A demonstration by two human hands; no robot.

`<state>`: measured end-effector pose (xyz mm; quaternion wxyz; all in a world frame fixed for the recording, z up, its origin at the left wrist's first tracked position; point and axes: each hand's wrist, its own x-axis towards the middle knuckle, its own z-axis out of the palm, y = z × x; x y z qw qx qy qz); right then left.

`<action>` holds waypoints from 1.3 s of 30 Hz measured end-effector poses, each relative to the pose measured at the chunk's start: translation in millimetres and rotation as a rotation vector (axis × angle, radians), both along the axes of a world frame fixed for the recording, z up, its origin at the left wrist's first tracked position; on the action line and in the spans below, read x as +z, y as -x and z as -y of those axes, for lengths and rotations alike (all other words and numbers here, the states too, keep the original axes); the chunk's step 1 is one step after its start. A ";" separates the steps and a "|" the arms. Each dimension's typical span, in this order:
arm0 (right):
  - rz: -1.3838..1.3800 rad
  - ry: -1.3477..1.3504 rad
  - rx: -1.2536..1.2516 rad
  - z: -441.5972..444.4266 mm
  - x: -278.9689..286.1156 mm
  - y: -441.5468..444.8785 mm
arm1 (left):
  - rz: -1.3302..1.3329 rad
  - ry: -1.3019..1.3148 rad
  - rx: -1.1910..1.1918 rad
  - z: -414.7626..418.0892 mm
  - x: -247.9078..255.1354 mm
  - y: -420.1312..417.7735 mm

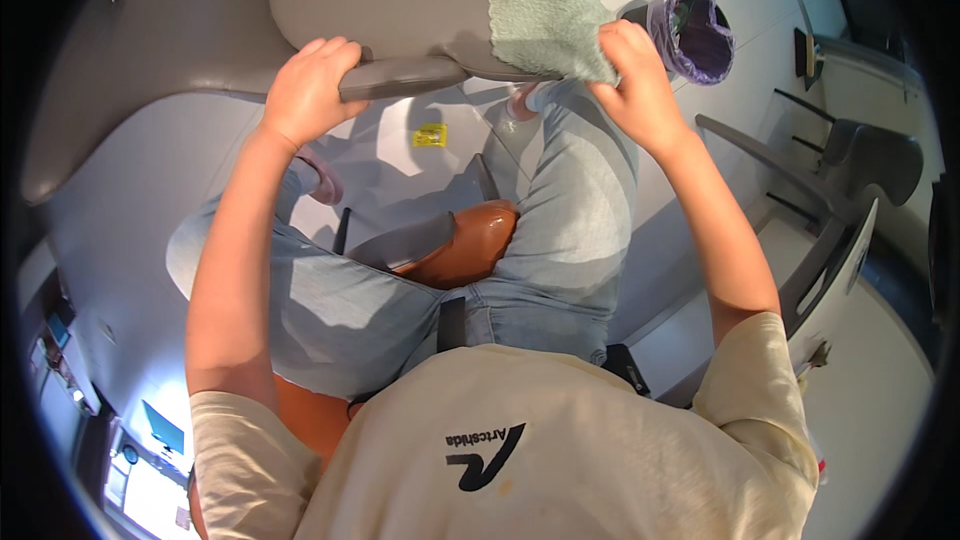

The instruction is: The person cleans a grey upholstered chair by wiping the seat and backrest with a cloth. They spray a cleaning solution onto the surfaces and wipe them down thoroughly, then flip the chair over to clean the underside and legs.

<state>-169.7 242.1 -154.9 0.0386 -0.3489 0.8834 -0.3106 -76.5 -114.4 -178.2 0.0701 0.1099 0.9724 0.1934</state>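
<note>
My left hand [311, 90] grips the end of a narrow padded strip [405, 78] along the near edge of a grey-brown leather-like upholstered seat [420, 0]. My fingers lie over its top and the thumb is beneath. In my right hand [636, 82] is a pale green fluffy cloth [544, 26] with a scalloped edge, pinched at its right side. The cloth lies spread over the right front corner of the seat cushion. What the fingertips of my right hand touch below the cloth is hidden.
Right of the cloth stands a waste bin [694, 37] with a purple liner. A yellow packet [430, 135] lies on the tiled floor [390, 180] under the strip. I sit on an orange-brown seat [472, 236] with legs apart. A dark chair [870, 157] stands to the right.
</note>
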 end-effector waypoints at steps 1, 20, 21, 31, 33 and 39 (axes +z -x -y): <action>0.143 0.052 -0.096 -0.2 -0.2 -0.7 | 0.001 0.001 0.001 -0.9 -0.6 0.5; -0.080 -0.255 0.110 6.9 37.8 -11.0 | -0.054 -0.114 0.016 3.7 -9.2 -5.0; -0.114 -0.288 0.138 8.2 40.3 -10.2 | -0.055 -0.119 0.017 4.2 -9.6 -5.4; -0.254 -0.321 0.343 31.8 39.2 -7.3 | 0.039 -0.176 0.104 9.8 -6.5 -10.2; -0.278 -0.315 0.318 38.9 33.8 -15.9 | 0.050 -0.187 0.119 11.8 -5.5 -10.9; -0.366 -0.309 0.231 71.7 13.4 -42.1 | 0.063 -0.152 0.115 13.3 -6.3 -8.5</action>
